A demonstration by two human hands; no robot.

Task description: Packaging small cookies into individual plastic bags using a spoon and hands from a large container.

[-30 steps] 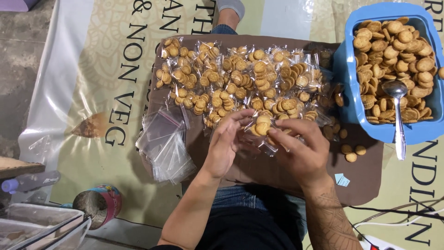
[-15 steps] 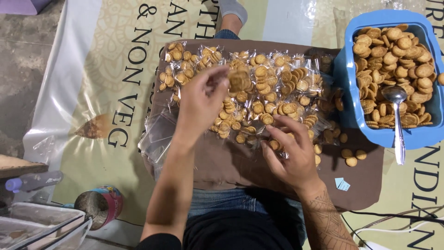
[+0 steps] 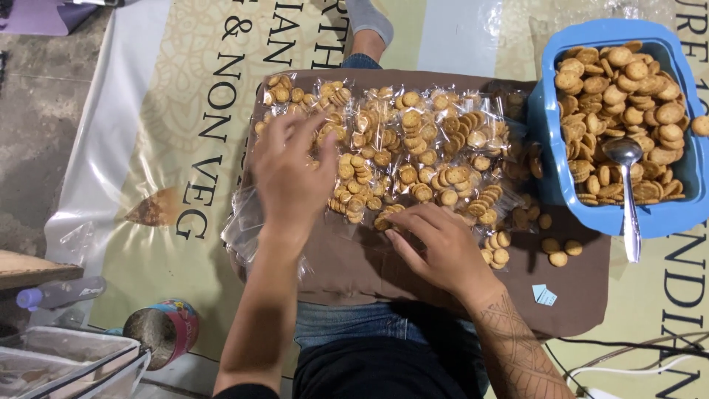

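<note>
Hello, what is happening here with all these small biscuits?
A person sits on the floor with a brown board across the lap. Many small clear packets of round biscuits lie on it in rows. The left hand rests flat on the packets at the left side, above a pile of empty clear bags. The right hand touches a packet at the near edge of the rows. A blue tub full of loose biscuits, with a metal spoon in it, stands to the right.

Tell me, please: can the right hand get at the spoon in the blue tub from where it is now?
Probably yes. The right hand rests on the brown board, and the spoon lies in the blue tub with its handle sticking out over the near rim. Only a few loose biscuits lie between them, nothing tall.
</note>
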